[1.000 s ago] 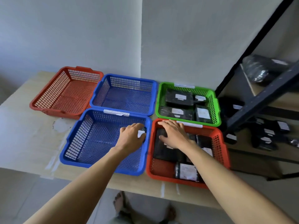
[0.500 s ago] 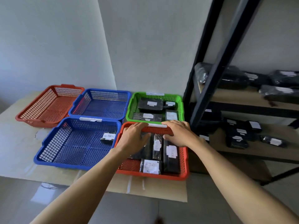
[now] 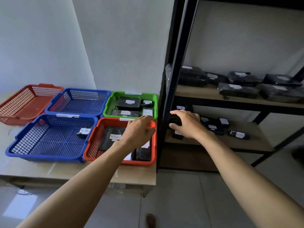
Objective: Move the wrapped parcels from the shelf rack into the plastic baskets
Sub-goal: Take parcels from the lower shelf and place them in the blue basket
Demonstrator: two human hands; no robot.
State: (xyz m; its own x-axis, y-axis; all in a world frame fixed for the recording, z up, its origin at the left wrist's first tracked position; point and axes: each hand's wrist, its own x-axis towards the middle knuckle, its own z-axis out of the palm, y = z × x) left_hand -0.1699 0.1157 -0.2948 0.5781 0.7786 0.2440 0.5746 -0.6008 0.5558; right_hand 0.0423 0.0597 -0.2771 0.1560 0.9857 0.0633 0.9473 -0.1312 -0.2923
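Wrapped parcels [image 3: 236, 91] with white labels on the shelf rack [image 3: 174, 63], right hand [image 3: 187, 124] gripping a black parcel [image 3: 175, 120] on the lower shelf, left hand [image 3: 139, 130] slack-fingered over the near red basket [image 3: 92, 145], handwritten "RETURN" labels there and in the near blue basket [image 3: 49, 137].

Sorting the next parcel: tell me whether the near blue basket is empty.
No, one small labelled parcel lies by the right wall of the near blue basket.

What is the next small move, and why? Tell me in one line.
Probably lift the parcel off the lower shelf: the right hand curls round it, while the left hand hovers open over the near red basket.
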